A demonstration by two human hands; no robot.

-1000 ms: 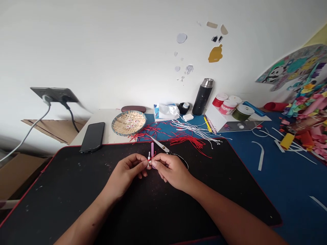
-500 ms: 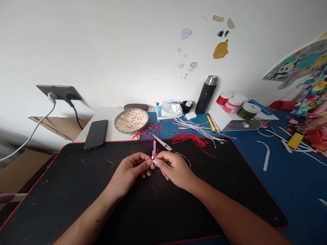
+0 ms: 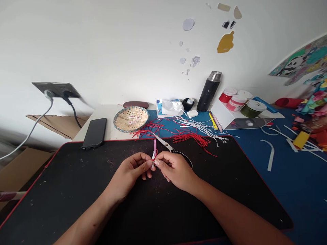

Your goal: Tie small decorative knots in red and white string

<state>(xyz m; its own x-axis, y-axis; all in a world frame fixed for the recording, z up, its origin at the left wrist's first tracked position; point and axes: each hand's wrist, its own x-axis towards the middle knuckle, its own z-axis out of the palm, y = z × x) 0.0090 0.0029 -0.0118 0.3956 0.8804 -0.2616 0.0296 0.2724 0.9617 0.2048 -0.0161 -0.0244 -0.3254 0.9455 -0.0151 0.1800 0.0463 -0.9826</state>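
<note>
Because the red-and-white cord piece (image 3: 153, 159) is tiny, left hand (image 3: 134, 168) and right hand (image 3: 175, 168) both pinch it narrowly over the black mat (image 3: 79, 183); scissors (image 3: 167, 145) lie just beyond, probably for easy reach

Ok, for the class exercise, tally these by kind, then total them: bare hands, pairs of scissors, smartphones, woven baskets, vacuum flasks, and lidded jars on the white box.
Bare hands: 2
Scissors: 1
Smartphone: 1
Woven basket: 1
Vacuum flask: 1
Lidded jars: 4
Total: 10
</note>
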